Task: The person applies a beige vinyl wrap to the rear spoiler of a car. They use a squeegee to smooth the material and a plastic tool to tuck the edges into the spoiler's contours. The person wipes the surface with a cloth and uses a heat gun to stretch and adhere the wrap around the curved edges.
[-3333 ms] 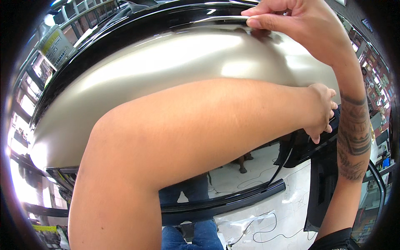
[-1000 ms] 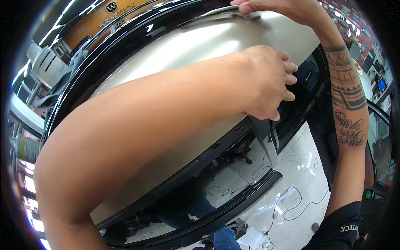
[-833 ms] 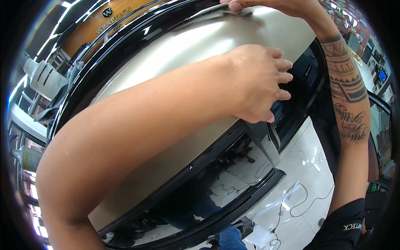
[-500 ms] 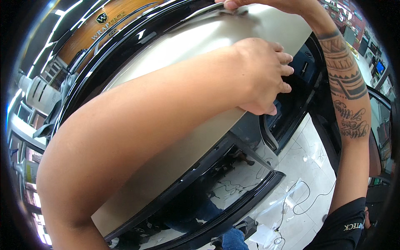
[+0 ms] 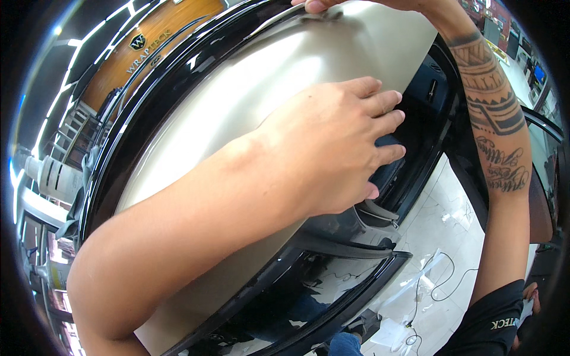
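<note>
In the view from my head, a smooth beige sheet (image 5: 267, 83) lies over the black car (image 5: 136, 98), reaching from the car's glossy upper edge down toward its lower edge, with the sheet's right side ending beside a dark opening (image 5: 421, 101). My right hand (image 5: 404, 4) is at the car's upper edge, partly cut off at the top; thumb and finger are pinched together on the raised rim of the sheet, and the sheet dents and creases just below that grip. My left hand (image 5: 329, 148) comes across from the lower left, back upward, over the lower right border of the sheet. Its fingers are spread apart, with nothing between them, tips out over the opening. I cannot tell whether the palm is touching the sheet. Below the car's lower edge, a thin cable (image 5: 448, 285) curls on the pale floor (image 5: 439, 219), near my jeans (image 5: 344, 344). Past the car's left edge is a white bottle (image 5: 59, 178).
</note>
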`<act>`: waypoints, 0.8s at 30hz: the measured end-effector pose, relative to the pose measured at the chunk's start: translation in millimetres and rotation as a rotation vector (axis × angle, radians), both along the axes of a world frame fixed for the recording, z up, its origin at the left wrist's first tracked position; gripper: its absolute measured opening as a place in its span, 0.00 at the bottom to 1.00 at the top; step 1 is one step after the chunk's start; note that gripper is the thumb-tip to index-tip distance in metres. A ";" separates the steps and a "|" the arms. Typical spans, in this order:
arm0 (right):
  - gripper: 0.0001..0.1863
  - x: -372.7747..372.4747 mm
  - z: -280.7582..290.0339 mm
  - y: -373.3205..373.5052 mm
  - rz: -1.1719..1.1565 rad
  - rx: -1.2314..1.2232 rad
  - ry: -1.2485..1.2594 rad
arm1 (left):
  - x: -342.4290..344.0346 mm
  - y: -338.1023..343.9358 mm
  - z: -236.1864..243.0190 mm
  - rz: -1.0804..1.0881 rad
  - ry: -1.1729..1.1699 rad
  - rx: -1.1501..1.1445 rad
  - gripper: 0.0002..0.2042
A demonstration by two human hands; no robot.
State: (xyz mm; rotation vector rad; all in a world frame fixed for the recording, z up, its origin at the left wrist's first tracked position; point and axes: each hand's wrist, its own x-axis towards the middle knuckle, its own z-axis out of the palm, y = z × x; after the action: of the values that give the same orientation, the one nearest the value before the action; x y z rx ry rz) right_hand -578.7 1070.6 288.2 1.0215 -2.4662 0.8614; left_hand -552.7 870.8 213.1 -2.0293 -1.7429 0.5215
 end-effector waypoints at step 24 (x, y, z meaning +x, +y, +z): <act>0.08 -0.7 -2.1 30.6 -0.139 -0.042 0.102 | 31.8 -20.9 19.5 0.259 -0.061 -0.256 0.27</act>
State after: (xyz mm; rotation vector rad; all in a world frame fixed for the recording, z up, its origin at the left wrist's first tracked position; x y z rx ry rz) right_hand -579.3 1101.2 286.1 0.8471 -2.3909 0.7936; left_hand -520.9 849.9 232.6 -2.0117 -2.0833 0.8086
